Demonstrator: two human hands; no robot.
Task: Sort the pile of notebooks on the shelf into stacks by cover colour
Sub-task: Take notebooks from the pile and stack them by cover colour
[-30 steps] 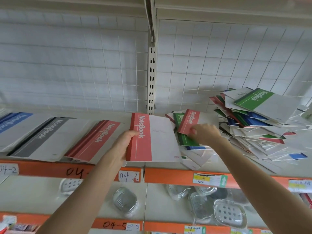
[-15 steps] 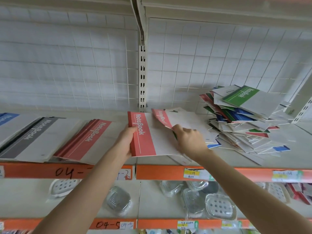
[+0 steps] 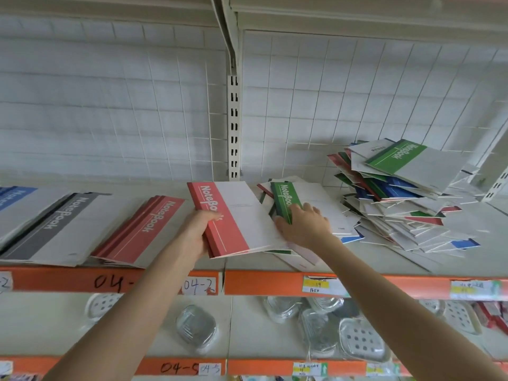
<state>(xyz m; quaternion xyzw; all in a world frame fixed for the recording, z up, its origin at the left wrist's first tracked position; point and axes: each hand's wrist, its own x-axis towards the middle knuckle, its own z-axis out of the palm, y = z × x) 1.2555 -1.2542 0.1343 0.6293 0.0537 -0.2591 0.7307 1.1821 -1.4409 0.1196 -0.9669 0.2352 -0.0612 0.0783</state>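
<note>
My left hand [image 3: 196, 233] grips a few red-covered notebooks [image 3: 233, 218] by their spine, held just above the shelf's middle. My right hand [image 3: 303, 225] rests on a green-covered notebook [image 3: 305, 204] lying to their right, fingers spread over its spine; its thumb sits at the edge of the red ones. A mixed pile of notebooks [image 3: 404, 199] slumps at the right, a green one on top. To the left lie sorted stacks: red [image 3: 143, 232], grey [image 3: 55, 226], blue [image 3: 13, 196].
The shelf's orange front rail [image 3: 275, 281] carries price labels. A slotted upright [image 3: 234, 127] and white wire grid back the shelf. Below, a lower shelf holds wrapped soap dishes [image 3: 357, 339].
My right hand laid the red notebook from the pile onto those in my left hand, then moved back onto the uncovered green notebook. The view shifted slightly right.
</note>
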